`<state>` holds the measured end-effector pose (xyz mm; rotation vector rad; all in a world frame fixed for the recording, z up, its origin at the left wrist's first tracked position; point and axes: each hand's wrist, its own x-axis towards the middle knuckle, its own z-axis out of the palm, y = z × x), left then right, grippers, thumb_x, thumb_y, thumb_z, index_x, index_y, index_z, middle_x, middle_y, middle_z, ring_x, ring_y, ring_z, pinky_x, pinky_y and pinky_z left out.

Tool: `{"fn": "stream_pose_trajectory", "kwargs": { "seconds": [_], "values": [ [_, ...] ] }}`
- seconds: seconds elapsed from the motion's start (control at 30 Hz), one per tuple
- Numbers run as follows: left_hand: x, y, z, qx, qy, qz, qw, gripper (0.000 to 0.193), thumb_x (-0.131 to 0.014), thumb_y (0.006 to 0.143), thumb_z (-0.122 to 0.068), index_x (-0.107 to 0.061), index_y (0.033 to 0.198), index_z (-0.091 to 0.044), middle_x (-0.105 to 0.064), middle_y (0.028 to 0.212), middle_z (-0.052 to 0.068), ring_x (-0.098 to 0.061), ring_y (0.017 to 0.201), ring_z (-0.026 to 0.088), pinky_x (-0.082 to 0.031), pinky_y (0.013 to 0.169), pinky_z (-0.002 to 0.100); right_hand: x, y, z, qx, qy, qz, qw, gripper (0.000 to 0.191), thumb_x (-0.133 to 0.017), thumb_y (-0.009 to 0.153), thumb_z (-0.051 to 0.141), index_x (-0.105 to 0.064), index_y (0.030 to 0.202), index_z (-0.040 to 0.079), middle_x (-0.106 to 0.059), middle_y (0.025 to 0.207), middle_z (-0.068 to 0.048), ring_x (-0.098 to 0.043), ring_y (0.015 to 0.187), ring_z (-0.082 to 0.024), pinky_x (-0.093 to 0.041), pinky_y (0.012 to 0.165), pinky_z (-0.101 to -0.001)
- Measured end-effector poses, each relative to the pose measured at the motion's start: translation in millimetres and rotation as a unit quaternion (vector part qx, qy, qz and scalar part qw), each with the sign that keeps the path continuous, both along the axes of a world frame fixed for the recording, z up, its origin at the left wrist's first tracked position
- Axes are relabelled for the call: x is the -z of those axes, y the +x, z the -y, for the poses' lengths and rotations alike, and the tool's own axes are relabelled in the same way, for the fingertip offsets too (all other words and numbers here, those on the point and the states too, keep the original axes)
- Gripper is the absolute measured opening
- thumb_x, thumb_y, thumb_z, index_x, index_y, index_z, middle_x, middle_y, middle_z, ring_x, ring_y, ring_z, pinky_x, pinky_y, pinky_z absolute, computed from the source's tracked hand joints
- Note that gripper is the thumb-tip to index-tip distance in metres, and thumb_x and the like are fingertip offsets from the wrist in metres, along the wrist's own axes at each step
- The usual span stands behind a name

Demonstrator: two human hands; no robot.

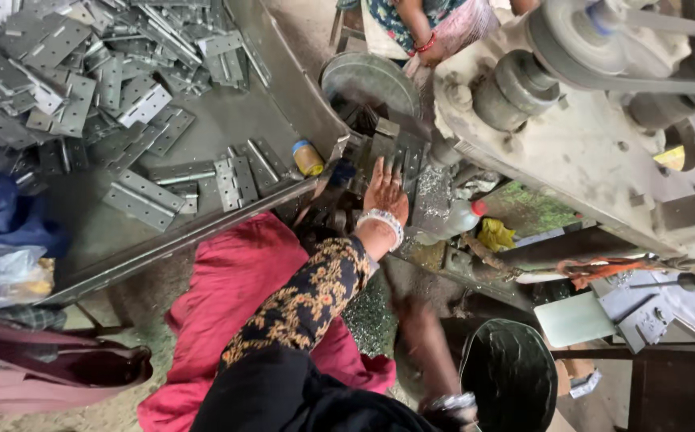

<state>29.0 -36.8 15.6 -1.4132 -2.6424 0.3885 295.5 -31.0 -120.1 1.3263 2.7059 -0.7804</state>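
Fingers of the left hand were spread flat on metal hinge plates at the press machine.
The hinge-filled tray was seen at ten o'clock; the blurred right hand, grip indiscernible, at five o'clock beside a dark bucket.

The hinges are grey metal with a dull, slightly shiny finish. They lie on a matt steel tray. Beside the tray, the machine is rough cast metal, dusty and worn. The bottle below it is cloudy plastic. The sleeve is soft printed cloth.
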Motion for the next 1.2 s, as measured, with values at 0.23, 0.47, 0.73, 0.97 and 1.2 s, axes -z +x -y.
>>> {"fn": "stream_pose_trajectory", "kwargs": {
  "seconds": [0.23, 0.47, 0.73, 0.97, 1.2],
  "values": [
    [-10.7, 1.0, 4.8, 0.018, -0.032, -0.006, 0.999, 0.052, -0.032, 0.106, -0.019, -0.039, 0.157, -0.009, -0.013, 0.173, 0.007, -0.003, 0.157, 0.034, 0.003, 0.122, 0.064, 10.7, 10.0, 2.7, -0.087, 0.07, -0.052, 0.992, 0.022, -0.059, 0.09, 0.012, -0.072, 0.108, 0.011, -0.073, 0.084, -0.016, -0.069, 0.069, -0.032, -0.053, 0.054, -0.0426],
    [-12.2, -2.4, -21.8, 0.0, -0.022, 0.018, 1.0, 0.052, -0.041, 0.104, -0.019, -0.039, 0.156, -0.014, -0.013, 0.172, 0.006, -0.005, 0.156, 0.036, -0.001, 0.122, 0.063, 15.5, 1.2, 10.8, -0.079, 0.1, 0.067, 0.99, 0.016, -0.058, 0.098, 0.02, -0.067, 0.105, 0.009, -0.074, 0.085, -0.011, -0.071, 0.065, -0.025, -0.056, 0.054, -0.0402],
    [17.1, -19.7, 73.8, 0.075, 0.369, 0.175, 0.91, 0.043, -0.056, 0.089, -0.019, -0.067, 0.13, -0.012, -0.061, 0.142, 0.006, -0.049, 0.138, 0.031, -0.024, 0.122, 0.058, -55.5, -10.3, 20.3, 0.059, 0.147, 0.038, 0.987, 0.037, -0.071, 0.092, 0.039, -0.065, 0.115, 0.012, -0.073, 0.096, -0.019, -0.071, 0.087, -0.042, -0.054, 0.071, -0.0522],
    [33.2, -145.7, 197.0, -0.226, 0.247, -0.116, 0.935, 0.062, -0.061, 0.075, -0.041, -0.068, 0.131, -0.016, -0.065, 0.133, 0.007, -0.054, 0.127, 0.037, -0.042, 0.1, 0.063, -146.9, -47.4, 24.7, 0.037, 0.261, -0.184, 0.947, 0.028, -0.069, 0.101, 0.038, -0.072, 0.115, 0.014, -0.075, 0.106, -0.012, -0.072, 0.092, -0.035, -0.055, 0.079, -0.0465],
    [21.4, -228.2, 210.5, -0.279, 0.102, 0.246, 0.923, 0.07, -0.073, 0.084, -0.062, -0.064, 0.132, -0.012, -0.059, 0.139, 0.012, -0.04, 0.14, 0.039, -0.04, 0.108, 0.054, -156.6, -51.8, 27.8, 0.052, 0.235, -0.109, 0.964, 0.03, -0.064, 0.1, 0.044, -0.072, 0.115, 0.019, -0.076, 0.104, -0.009, -0.073, 0.092, -0.035, -0.054, 0.076, -0.0481]
  ]
}}
